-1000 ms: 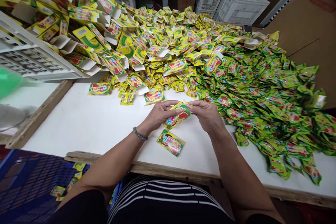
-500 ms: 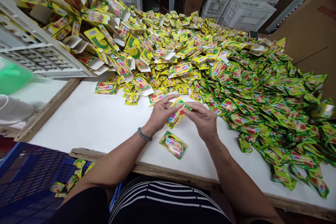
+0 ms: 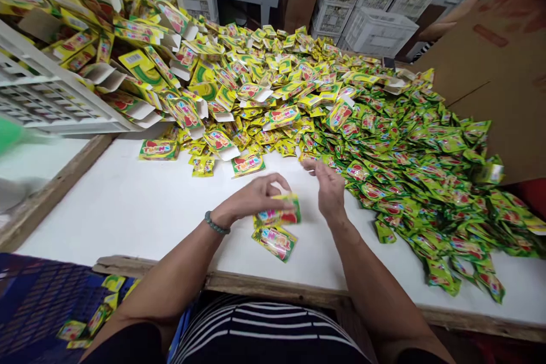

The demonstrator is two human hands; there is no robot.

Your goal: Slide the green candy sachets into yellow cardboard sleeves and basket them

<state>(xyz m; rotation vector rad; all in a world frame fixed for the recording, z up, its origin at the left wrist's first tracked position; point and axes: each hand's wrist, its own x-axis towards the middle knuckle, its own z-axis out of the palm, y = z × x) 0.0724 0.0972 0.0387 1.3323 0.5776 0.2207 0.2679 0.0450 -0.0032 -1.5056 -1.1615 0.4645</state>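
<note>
My left hand (image 3: pixel 256 196), with a beaded bracelet at the wrist, grips a small yellow-green candy box (image 3: pixel 279 216) from above; hand and box are slightly blurred. Just below it, partly overlapped, a second candy box (image 3: pixel 276 243) lies flat on the white table. To the right, my right hand (image 3: pixel 331 187) is apart from the held box. Its fingers are loosely stretched at the near edge of the green candy packets (image 3: pixel 409 176), and nothing shows in them. Beyond my left hand lie a printed box (image 3: pixel 248 164) and a small yellow sachet (image 3: pixel 202 166).
A tipped white crate (image 3: pixel 63 96) spills open candy boxes (image 3: pixel 140 65) at the left. A blue basket (image 3: pixel 29 301) with a few boxes sits below the table's wooden edge (image 3: pixel 273 286). Cardboard (image 3: pixel 478 85) stands at the right; another person's arm (image 3: pixel 452 17) shows behind it.
Both hands were together on the candy box. My right hand has let go and moved apart towards the packets, while my left hand has lowered the box towards the one on the table.
</note>
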